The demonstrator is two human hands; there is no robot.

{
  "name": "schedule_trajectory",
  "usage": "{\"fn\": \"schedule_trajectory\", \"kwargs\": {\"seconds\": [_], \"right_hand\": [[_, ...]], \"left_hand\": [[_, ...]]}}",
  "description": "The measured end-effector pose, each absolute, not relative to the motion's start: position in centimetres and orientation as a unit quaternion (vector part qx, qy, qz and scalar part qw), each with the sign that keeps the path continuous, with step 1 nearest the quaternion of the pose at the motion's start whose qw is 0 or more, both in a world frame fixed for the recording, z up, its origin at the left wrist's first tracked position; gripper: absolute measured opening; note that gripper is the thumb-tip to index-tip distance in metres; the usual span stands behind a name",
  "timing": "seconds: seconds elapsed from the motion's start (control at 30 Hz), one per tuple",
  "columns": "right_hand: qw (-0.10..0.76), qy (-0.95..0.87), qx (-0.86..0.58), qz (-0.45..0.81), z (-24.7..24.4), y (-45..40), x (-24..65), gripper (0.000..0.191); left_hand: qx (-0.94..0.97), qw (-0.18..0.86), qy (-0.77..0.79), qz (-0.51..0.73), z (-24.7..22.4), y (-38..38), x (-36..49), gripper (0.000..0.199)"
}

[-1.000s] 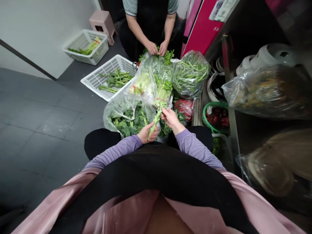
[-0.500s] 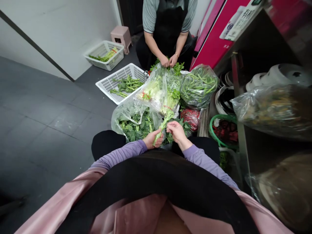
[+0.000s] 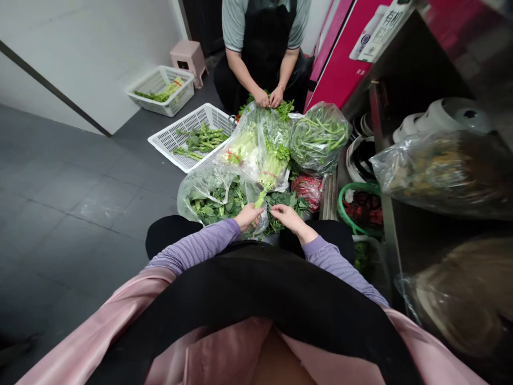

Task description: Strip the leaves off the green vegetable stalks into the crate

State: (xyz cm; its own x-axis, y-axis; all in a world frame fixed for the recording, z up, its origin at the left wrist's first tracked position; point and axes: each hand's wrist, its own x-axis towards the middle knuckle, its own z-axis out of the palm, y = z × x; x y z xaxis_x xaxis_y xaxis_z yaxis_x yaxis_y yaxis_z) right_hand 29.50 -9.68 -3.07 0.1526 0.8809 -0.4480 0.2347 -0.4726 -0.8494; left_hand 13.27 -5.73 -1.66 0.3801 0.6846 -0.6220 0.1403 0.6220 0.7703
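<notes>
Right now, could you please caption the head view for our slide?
Left hand holds a stalk near bagged leafy greens, right hand nearby.

At twelve o'clock, a pale-green vegetable stalk [image 3: 260, 200] slants, its far end toward one o'clock, lower part hidden.

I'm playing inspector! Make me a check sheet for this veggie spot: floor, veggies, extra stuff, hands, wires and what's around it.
Surface: grey tiled floor, pale marks.
Job's things: green stalk; bag of leafy greens; white basket holding more stalks.
Clutter: bag of red things; green basket.
Hands: left hand grips the green stalk; right hand close by, too small to tell if holding anything.
Cables: nothing seen.
Surroundings: co-worker's hands opposite; pink stool.
</notes>
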Motion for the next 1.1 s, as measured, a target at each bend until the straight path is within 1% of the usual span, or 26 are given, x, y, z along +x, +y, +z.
{"fn": "schedule_trajectory", "kwargs": {"seconds": [0.13, 0.3, 0.37, 0.53, 0.7, 0.8, 0.93, 1.1], "right_hand": [[0.34, -0.323, -0.681, 0.563, -3.2, -10.7, 29.7, 0.019], [0.35, -0.31, -0.648, 0.602, -4.0, -10.4, 30.3, 0.016], [0.372, -0.295, -0.649, 0.595, -4.4, -10.1, 30.4, 0.018], [0.464, -0.222, -0.642, 0.569, -4.6, -9.4, 30.7, 0.025], [0.529, -0.129, -0.598, 0.587, -3.8, -9.1, 31.2, 0.034], [0.567, -0.095, -0.581, 0.576, -3.6, -9.1, 31.4, 0.036], [0.582, -0.085, -0.584, 0.56, -3.6, -9.1, 31.5, 0.039], [0.586, -0.065, -0.59, 0.552, -3.6, -9.1, 31.3, 0.04]], "left_hand": [[0.406, 0.711, 0.539, 0.196, -1.2, -3.6, 14.1, 0.021], [0.393, 0.72, 0.538, 0.195, -1.5, -4.0, 14.3, 0.02], [0.398, 0.719, 0.537, 0.192, -1.8, -4.5, 14.1, 0.02], [0.433, 0.714, 0.521, 0.176, -2.3, -6.3, 13.4, 0.019], [0.519, 0.712, 0.458, 0.117, -2.5, -7.9, 12.9, 0.02], [0.569, 0.69, 0.438, 0.093, -2.4, -8.3, 12.7, 0.019], [0.616, 0.655, 0.43, 0.08, -2.0, -8.4, 12.7, 0.017], [0.633, 0.643, 0.425, 0.074, -1.8, -8.6, 12.7, 0.019]]}}
